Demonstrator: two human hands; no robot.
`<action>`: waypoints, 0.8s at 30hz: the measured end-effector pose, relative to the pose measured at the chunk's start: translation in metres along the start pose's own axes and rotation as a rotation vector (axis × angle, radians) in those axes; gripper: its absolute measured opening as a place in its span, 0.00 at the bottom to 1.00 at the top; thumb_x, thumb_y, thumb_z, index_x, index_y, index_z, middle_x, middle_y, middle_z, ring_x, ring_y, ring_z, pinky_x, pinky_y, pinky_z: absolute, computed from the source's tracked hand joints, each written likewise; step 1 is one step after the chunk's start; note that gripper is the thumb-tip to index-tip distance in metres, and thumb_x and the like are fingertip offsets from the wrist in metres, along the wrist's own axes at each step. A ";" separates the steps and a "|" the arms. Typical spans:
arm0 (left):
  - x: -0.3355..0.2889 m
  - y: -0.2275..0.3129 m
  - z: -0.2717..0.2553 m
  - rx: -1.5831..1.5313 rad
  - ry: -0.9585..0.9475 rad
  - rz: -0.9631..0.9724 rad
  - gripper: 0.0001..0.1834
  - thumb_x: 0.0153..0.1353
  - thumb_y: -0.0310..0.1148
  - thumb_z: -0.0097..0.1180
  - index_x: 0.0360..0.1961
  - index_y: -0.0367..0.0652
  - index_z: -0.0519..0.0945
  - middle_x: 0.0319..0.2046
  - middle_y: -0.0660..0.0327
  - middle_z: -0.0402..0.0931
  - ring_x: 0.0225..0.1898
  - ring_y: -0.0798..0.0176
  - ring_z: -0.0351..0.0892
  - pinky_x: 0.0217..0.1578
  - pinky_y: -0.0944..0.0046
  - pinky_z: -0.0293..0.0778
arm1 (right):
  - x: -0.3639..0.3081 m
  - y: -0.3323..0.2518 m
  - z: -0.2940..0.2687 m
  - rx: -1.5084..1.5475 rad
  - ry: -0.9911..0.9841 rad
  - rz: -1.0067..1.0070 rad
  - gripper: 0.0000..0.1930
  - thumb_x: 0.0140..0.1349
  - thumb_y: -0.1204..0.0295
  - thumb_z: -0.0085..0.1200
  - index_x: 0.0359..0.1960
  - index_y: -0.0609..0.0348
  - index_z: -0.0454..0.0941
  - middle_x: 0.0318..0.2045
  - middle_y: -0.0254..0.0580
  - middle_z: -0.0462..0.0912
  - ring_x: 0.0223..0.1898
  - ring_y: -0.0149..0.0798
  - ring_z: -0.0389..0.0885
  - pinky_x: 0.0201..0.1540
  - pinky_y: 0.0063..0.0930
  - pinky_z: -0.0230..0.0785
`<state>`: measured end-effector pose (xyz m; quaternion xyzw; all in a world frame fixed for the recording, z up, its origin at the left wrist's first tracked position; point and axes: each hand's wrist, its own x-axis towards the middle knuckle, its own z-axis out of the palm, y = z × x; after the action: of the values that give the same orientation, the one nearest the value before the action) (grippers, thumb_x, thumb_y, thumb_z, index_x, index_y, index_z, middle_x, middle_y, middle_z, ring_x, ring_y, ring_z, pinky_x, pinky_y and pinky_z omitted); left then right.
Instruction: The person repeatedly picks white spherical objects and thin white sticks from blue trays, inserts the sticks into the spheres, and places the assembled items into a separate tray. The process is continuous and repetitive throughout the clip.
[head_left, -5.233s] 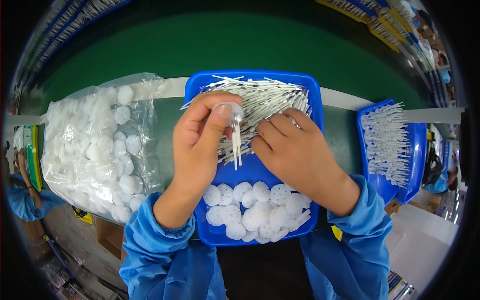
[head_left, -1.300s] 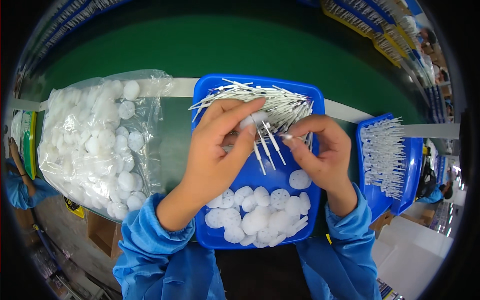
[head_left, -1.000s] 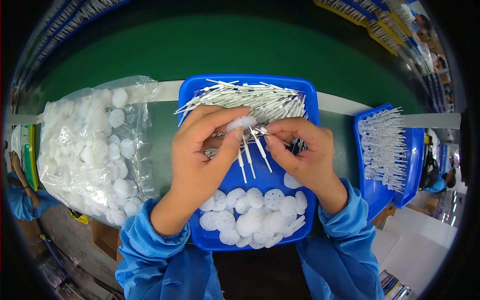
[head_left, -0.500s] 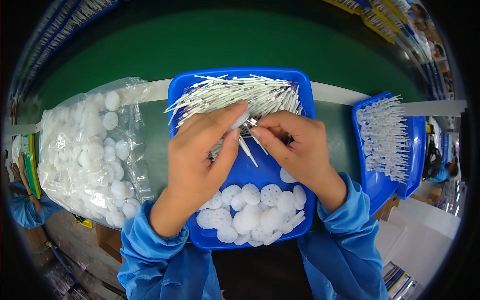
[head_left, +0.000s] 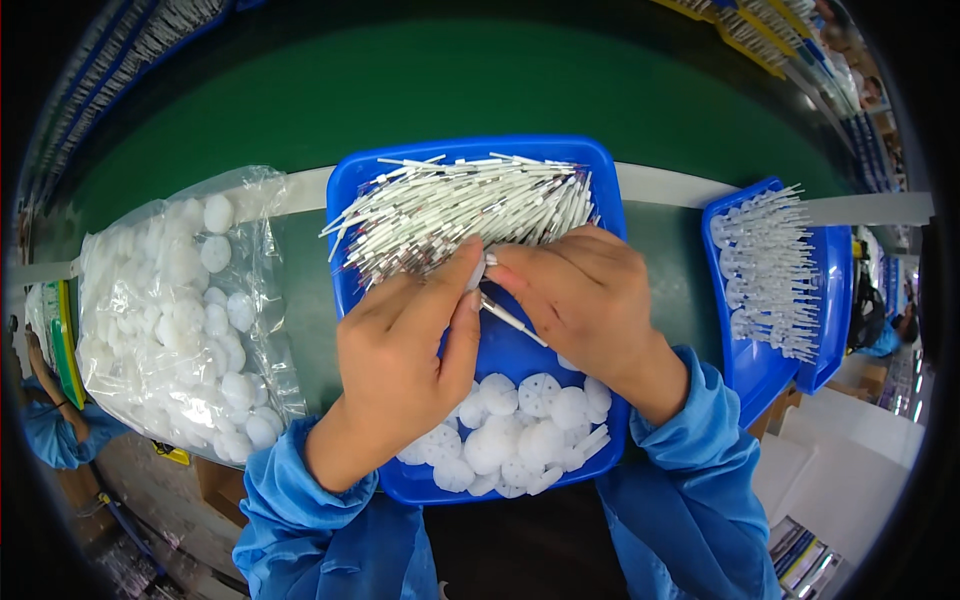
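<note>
Over the middle of a blue tray (head_left: 470, 148), my left hand (head_left: 395, 350) pinches a small white plastic disc (head_left: 478, 273) between thumb and fingers. A thin white rod (head_left: 515, 321) with a metal-looking section sticks out below the disc toward the lower right. My right hand (head_left: 595, 310) is closed at the disc's right side, its thumb and forefinger on a small white rod end (head_left: 490, 259); the rest of that piece is hidden by the fingers. Beyond my hands lies a heap of similar white rods (head_left: 460, 205). Nearer me, loose white discs (head_left: 510, 435), some with small holes, fill the tray's front.
A clear plastic bag (head_left: 180, 320) of white discs lies at left. On the right, another blue tray (head_left: 745, 375) holds rows of discs fitted with rods (head_left: 770, 270). Green bench surface (head_left: 450, 80) stretches behind. Another person's blue sleeve (head_left: 60, 435) shows at far left.
My right hand has turned and moved slightly left, closer over the disc. The rod below the disc now points more to the right, where two rods hung down before.
</note>
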<state>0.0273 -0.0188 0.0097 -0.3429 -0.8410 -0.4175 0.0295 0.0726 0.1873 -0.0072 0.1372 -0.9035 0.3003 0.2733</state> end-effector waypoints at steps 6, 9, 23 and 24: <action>0.007 -0.009 0.004 -0.232 0.059 -0.051 0.24 0.61 0.27 0.74 0.59 0.40 0.88 0.44 0.55 0.90 0.35 0.56 0.83 0.36 0.58 0.79 | -0.002 -0.006 -0.005 0.039 -0.020 0.117 0.11 0.59 0.73 0.76 0.41 0.58 0.88 0.29 0.37 0.89 0.28 0.41 0.87 0.33 0.34 0.76; 0.011 -0.013 -0.003 -0.277 0.029 -0.070 0.25 0.59 0.31 0.77 0.59 0.43 0.88 0.48 0.57 0.89 0.44 0.57 0.83 0.38 0.60 0.79 | 0.002 -0.003 -0.011 0.187 -0.006 0.172 0.12 0.60 0.75 0.74 0.44 0.58 0.89 0.35 0.41 0.91 0.34 0.41 0.89 0.39 0.32 0.79; 0.011 -0.012 0.007 -0.118 0.208 0.240 0.28 0.46 0.23 0.80 0.52 0.48 0.90 0.49 0.63 0.85 0.47 0.55 0.82 0.47 0.58 0.75 | -0.002 -0.004 -0.009 0.738 -0.068 0.390 0.17 0.64 0.80 0.71 0.55 0.63 0.85 0.41 0.36 0.89 0.45 0.29 0.87 0.54 0.27 0.79; 0.011 -0.012 0.006 -0.113 0.200 0.244 0.28 0.46 0.23 0.80 0.52 0.48 0.90 0.49 0.63 0.85 0.47 0.55 0.82 0.46 0.58 0.75 | -0.003 -0.004 -0.009 0.754 -0.071 0.390 0.17 0.65 0.80 0.70 0.55 0.63 0.84 0.42 0.37 0.89 0.46 0.29 0.86 0.55 0.28 0.79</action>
<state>0.0132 -0.0131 0.0010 -0.4004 -0.7611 -0.4896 0.1444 0.0802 0.1896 -0.0007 0.0643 -0.7484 0.6507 0.1107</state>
